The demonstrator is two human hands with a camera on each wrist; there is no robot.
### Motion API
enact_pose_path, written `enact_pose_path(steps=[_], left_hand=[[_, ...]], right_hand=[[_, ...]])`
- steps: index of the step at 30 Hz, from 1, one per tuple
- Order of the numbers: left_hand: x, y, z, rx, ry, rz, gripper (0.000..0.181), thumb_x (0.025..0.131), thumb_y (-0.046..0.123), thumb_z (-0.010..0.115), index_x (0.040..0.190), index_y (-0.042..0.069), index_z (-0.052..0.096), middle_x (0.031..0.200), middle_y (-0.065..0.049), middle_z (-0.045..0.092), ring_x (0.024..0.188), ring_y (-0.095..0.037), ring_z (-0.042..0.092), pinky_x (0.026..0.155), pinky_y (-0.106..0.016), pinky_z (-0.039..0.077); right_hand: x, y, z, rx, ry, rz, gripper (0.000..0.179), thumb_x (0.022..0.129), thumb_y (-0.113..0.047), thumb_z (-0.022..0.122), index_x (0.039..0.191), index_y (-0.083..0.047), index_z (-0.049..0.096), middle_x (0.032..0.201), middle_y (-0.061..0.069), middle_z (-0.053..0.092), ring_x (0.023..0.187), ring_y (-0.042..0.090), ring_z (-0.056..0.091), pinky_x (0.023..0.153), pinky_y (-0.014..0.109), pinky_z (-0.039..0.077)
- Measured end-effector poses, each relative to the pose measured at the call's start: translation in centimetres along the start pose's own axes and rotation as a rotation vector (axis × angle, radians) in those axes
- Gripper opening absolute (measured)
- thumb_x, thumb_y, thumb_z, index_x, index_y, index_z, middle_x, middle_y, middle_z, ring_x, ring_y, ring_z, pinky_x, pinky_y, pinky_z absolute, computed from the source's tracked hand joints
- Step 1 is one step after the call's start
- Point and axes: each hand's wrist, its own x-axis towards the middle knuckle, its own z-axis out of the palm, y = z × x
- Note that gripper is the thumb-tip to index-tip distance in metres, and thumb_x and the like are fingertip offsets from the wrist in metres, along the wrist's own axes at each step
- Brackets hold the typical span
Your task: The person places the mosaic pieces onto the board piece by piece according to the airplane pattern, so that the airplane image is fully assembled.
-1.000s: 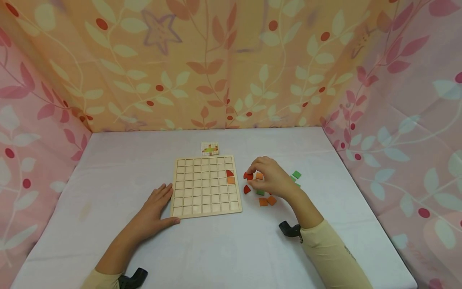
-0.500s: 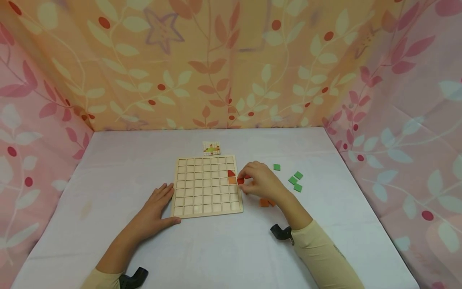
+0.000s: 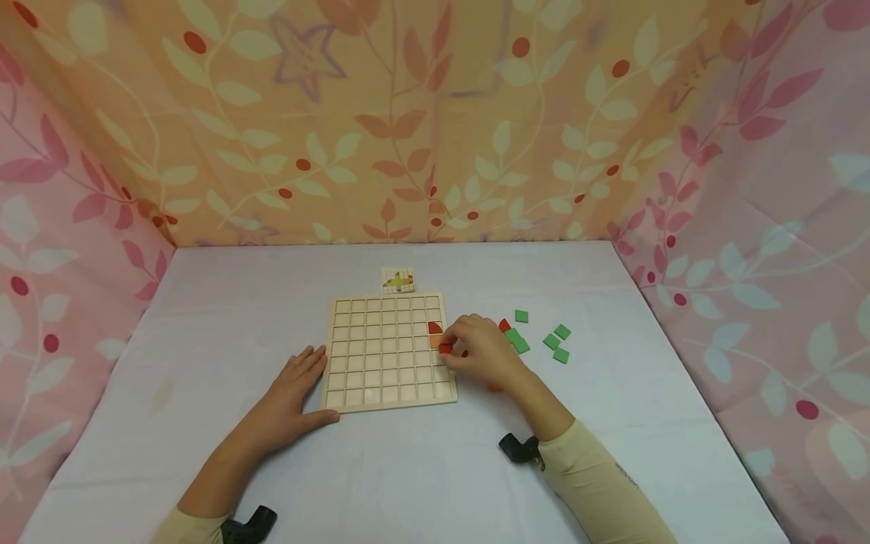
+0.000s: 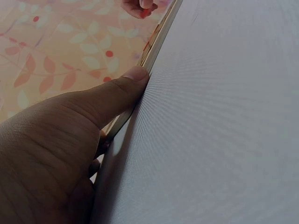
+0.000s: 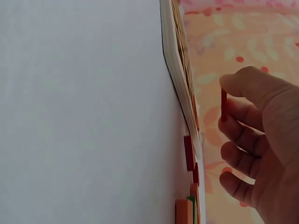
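Note:
My right hand (image 3: 481, 346) pinches a thin red tile (image 3: 445, 349) between thumb and fingertips, over the right edge of a wooden grid board (image 3: 384, 351). In the right wrist view the tile (image 5: 224, 105) stands on edge, apart from the board (image 5: 175, 65). Set in the board's right column are a red quarter-round tile (image 3: 434, 327) and, just below it, an orange square tile (image 3: 435, 341), partly covered by my fingertips. My left hand (image 3: 288, 393) rests at the board's lower left corner, fingers extended along the left side, thumb (image 4: 126, 84) against the near edge.
A small pattern card (image 3: 397, 279) lies behind the board. Several green tiles (image 3: 561, 331) are scattered to its right, with a red tile (image 3: 504, 325) close to my right hand. Other loose pieces are partly hidden under that hand. Patterned cloth walls (image 3: 435, 151) enclose the white table.
My right hand has come left from the loose tiles to the board's right edge, carrying the red tile. Green tiles it covered now show. The left hand stays in place.

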Motion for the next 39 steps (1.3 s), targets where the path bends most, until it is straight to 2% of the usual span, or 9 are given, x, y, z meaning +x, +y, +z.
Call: enact_pose_path(steps=[3, 9, 15, 31, 39], left_hand=[[0.0, 0.0, -0.1, 0.003, 0.003, 0.003, 0.113, 0.079, 0.058, 0.083, 0.16, 0.001, 0.029, 0.17, -0.011, 0.022, 0.159, -0.035, 0.011, 0.131, -0.036, 0.001], [0.0, 0.2, 0.0, 0.001, 0.002, -0.01, 0.113, 0.078, 0.055, 0.085, 0.16, 0.001, 0.03, 0.17, -0.012, 0.022, 0.159, -0.035, 0.011, 0.131, -0.042, 0.004], [0.0, 0.3, -0.1, 0.003, 0.006, -0.007, 0.113, 0.078, 0.054, 0.085, 0.16, 0.001, 0.03, 0.17, -0.012, 0.023, 0.159, -0.035, 0.011, 0.131, -0.043, 0.005], [0.0, 0.1, -0.1, -0.001, -0.003, -0.005, 0.113, 0.079, 0.056, 0.083, 0.161, 0.003, 0.028, 0.171, -0.011, 0.021, 0.159, -0.033, 0.01, 0.131, -0.039, 0.003], [0.0, 0.2, -0.2, 0.004, -0.003, -0.008, 0.112, 0.079, 0.056, 0.084, 0.161, 0.002, 0.029, 0.17, -0.011, 0.022, 0.159, -0.034, 0.01, 0.131, -0.04, 0.004]], right_hand=[[0.1, -0.1, 0.6, -0.025, 0.008, 0.001, 0.014, 0.086, -0.033, 0.079, 0.095, -0.023, 0.074, 0.095, -0.012, 0.067, 0.091, 0.011, 0.056, 0.088, 0.034, 0.048], [0.4, -0.1, 1.8, -0.122, 0.007, -0.018, 0.014, 0.085, -0.036, 0.078, 0.093, -0.025, 0.073, 0.094, -0.013, 0.065, 0.09, 0.01, 0.056, 0.083, 0.033, 0.049], [0.4, -0.5, 2.2, -0.162, 0.013, -0.025, 0.018, 0.085, -0.039, 0.079, 0.093, -0.023, 0.074, 0.093, -0.011, 0.064, 0.088, 0.012, 0.056, 0.082, 0.035, 0.05], [0.2, -0.5, 2.4, -0.175, 0.026, -0.029, 0.023, 0.087, -0.042, 0.081, 0.099, -0.024, 0.077, 0.096, -0.01, 0.064, 0.089, 0.013, 0.054, 0.08, 0.031, 0.048], [0.2, -0.5, 2.4, -0.148, 0.012, -0.031, 0.021, 0.088, -0.04, 0.081, 0.103, -0.025, 0.078, 0.098, -0.011, 0.065, 0.088, 0.011, 0.053, 0.079, 0.03, 0.047]])
